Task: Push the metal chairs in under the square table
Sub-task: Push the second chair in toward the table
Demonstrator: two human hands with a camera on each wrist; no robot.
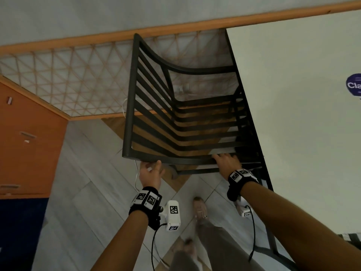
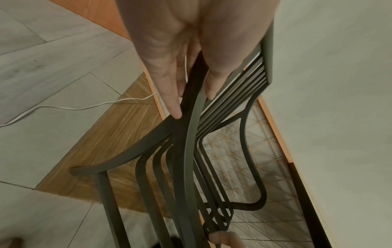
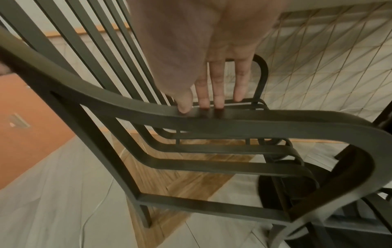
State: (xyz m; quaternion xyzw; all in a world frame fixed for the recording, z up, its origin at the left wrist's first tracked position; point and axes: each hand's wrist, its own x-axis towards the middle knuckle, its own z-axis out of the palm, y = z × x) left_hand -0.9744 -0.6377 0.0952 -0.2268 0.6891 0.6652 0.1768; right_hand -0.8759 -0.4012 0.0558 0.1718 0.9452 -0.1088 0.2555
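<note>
A black metal chair (image 1: pixel 130 94) with slatted back and seat stands beside the white square table (image 1: pixel 302 94), its right side under the table's dark edge. My left hand (image 1: pixel 150 171) is at the near rail of the chair; in the left wrist view the rail (image 2: pixel 186 159) runs between the straight fingers (image 2: pixel 169 75) and the thumb. My right hand (image 1: pixel 226 161) rests on the same rail close to the table. Its straight fingertips (image 3: pixel 212 100) press on the curved armrest (image 3: pixel 254 120).
An orange cabinet (image 1: pixel 29 143) stands at the left. A wall panel with a lattice pattern (image 1: pixel 78 75) lies behind the chair. A white cable (image 1: pixel 135 178) trails on the tiled floor. My feet (image 1: pixel 199 208) are just behind the chair. A table leg (image 1: pixel 273 241) stands at the lower right.
</note>
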